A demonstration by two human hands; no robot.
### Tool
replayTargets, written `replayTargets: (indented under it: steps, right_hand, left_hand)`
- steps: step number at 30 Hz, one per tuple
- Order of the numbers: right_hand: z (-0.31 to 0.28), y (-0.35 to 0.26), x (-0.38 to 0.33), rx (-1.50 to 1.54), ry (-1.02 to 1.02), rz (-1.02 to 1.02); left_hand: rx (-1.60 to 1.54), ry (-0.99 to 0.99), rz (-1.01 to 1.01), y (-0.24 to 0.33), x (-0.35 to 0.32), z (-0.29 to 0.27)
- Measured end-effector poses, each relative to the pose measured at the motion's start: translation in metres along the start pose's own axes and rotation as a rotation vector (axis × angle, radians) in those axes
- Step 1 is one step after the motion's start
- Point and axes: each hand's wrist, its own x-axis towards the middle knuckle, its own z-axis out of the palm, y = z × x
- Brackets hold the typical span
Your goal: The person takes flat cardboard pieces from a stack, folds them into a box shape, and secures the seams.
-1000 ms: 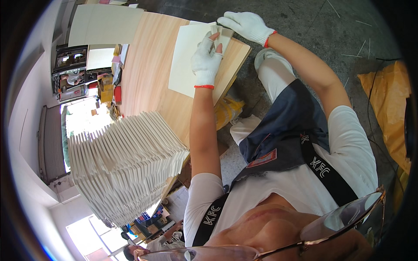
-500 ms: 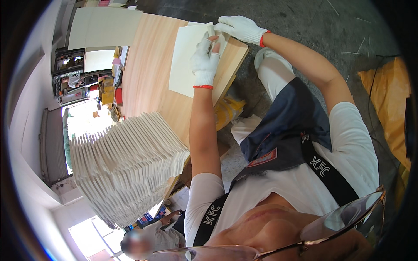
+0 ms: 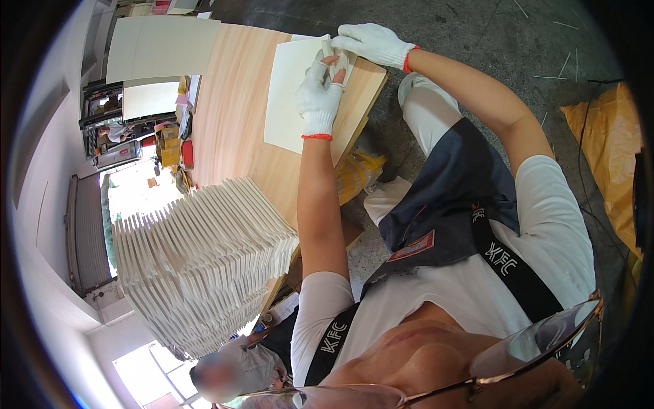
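Note:
A white sheet of card or board lies on the wooden tabletop near its far right corner, its right edge folded up into a narrow raised flap. My left hand, in a white knit glove with a red cuff and bare fingertips, is closed on that flap. At the flap's far end, my gloved right hand has its fingers closed on the same piece. Some of the fold is hidden behind the fingers.
A tall stack of white folded pieces stands on the near left of the table. A large pale sheet lies at the far left. Another person is at the lower left. A yellow sack is on the right.
Both hands stay at the folded edge, with only a slight shift. The person at lower left has moved their arm.

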Motion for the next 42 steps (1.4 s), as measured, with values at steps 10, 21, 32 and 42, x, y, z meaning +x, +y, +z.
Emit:
replayTargets:
  steps: [10, 21, 32, 42]
  right_hand:
    - [-0.025, -0.046, -0.007, 1.063, -0.453, 0.432]
    - [0.007, -0.078, -0.014, 1.149, -0.221, 0.652]
    - [-0.023, -0.029, -0.038, 1.163, -0.501, 0.416]
    - [-0.074, -0.111, -0.081, 1.461, -0.681, 0.141]
  left_hand:
    - [0.113, 0.124, 0.094, 0.001, -0.008, 0.001]
    - [-1.305, 0.208, -0.481, 0.026, -0.179, -0.010]
    - [-1.951, 0.389, -0.464, 0.008, -0.180, -0.084]
    - [-1.343, 0.615, -0.378, 0.118, -0.220, -0.228]
